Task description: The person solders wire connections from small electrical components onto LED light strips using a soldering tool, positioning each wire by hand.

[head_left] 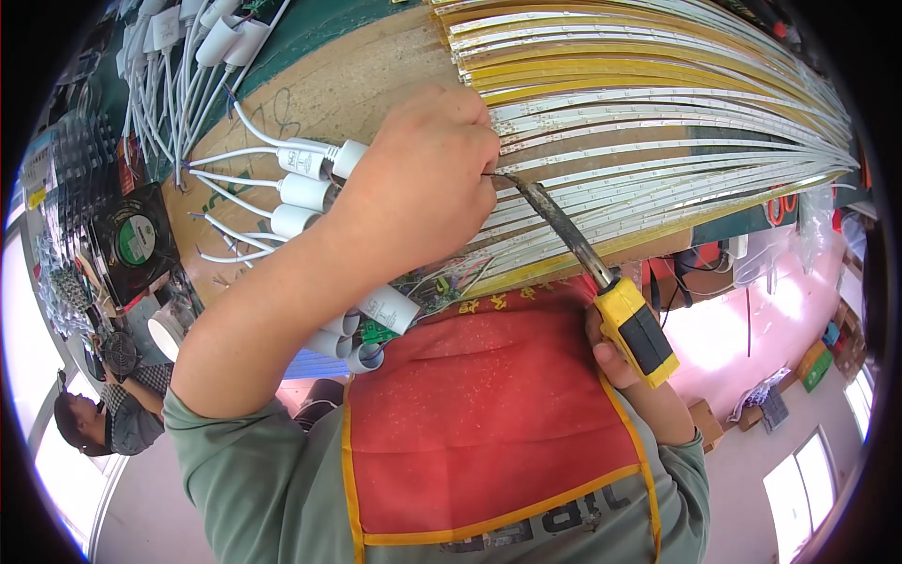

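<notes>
My left hand [427, 174] is closed at the left ends of a fan of LED strips [601, 155], white and yellow, spread across the workbench. What its fingers pinch is hidden behind the hand. My right hand [613, 357] grips a soldering iron [634, 329] by its yellow and black handle. The iron's dark tip reaches up and left to my left fingertips, by the strip ends. White cylindrical housings with cables [305, 191] lie left of my left forearm. More white housings [390, 308] and green circuit boards [378, 332] sit between that forearm and my red apron.
A bunch of white-cabled housings [218, 39] lies at the far left of the bench [362, 66]. A black fan [134, 240] stands at the left edge. Another person [89, 414] is beyond it. Orange-handled tools [780, 205] and a clear plastic bag [816, 221] are at the right.
</notes>
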Motion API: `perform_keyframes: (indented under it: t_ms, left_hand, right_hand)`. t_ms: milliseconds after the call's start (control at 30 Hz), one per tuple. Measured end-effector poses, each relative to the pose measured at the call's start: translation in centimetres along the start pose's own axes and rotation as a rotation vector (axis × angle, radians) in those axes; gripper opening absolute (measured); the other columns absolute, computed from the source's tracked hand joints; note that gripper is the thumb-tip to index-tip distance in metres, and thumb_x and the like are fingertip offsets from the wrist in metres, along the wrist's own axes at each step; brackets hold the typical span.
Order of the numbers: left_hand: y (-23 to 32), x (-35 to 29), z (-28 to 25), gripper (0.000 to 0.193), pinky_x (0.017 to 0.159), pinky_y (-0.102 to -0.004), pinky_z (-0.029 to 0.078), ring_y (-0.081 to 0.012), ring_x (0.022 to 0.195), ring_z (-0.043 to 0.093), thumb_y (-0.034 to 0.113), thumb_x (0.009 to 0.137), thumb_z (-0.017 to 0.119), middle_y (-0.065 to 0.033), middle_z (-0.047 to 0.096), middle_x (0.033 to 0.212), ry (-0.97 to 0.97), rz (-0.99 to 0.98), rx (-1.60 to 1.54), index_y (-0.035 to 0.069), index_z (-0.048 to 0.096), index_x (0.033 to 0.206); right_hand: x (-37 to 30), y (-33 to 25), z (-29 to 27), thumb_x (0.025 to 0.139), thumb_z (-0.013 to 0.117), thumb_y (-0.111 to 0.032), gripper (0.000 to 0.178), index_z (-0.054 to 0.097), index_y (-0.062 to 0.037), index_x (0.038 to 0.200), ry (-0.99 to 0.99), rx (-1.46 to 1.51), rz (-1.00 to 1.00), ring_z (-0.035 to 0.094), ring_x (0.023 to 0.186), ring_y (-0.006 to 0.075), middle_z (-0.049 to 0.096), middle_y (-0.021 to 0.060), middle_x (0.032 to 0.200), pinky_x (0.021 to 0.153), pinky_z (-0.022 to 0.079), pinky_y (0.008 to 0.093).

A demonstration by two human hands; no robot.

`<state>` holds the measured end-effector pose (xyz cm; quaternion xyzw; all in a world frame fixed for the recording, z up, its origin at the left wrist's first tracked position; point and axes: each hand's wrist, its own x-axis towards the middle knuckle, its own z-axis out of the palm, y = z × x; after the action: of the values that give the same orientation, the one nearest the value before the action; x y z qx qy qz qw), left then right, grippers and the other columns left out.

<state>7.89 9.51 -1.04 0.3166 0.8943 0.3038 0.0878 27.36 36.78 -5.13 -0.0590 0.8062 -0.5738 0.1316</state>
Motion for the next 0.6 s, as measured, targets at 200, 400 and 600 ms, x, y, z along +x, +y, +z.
perform_keyframes:
  t_ms: [200,400,600]
  left_hand:
    - [0.0,0.1,0.0,0.005,0.087,-0.0422,0.049,-0.0354,0.097,0.057,0.003,0.073,0.064,-0.0122,0.061,0.095,-0.013,-0.002,-0.003,0.002,0.060,0.076]
    - [0.0,0.1,0.0,0.005,0.086,-0.0418,0.049,-0.0352,0.097,0.057,0.003,0.073,0.064,-0.0121,0.060,0.095,-0.014,-0.009,-0.009,0.002,0.059,0.075]
    - [-0.1,-0.1,-0.1,0.005,0.085,-0.0419,0.049,-0.0350,0.096,0.057,0.003,0.073,0.064,-0.0117,0.060,0.095,-0.010,0.000,0.004,0.002,0.059,0.075]
  right_hand:
    - [-0.8,0.3,0.0,0.087,0.069,-0.030,0.025,0.060,-0.0064,0.085,0.050,0.123,0.059,0.058,0.062,0.0275,0.058,0.0071,0.073,0.058,0.046,0.0349]
    - [-0.7,0.0,0.2,0.087,0.070,-0.026,0.024,0.061,-0.0041,0.087,0.113,0.195,0.060,0.057,0.063,0.0261,0.059,0.0075,0.073,0.059,0.045,0.0341]
    - [-1.1,0.5,-0.2,0.087,0.070,-0.022,0.020,0.063,-0.0028,0.088,0.065,0.195,0.057,0.058,0.063,0.0260,0.060,0.0080,0.074,0.059,0.045,0.0342]
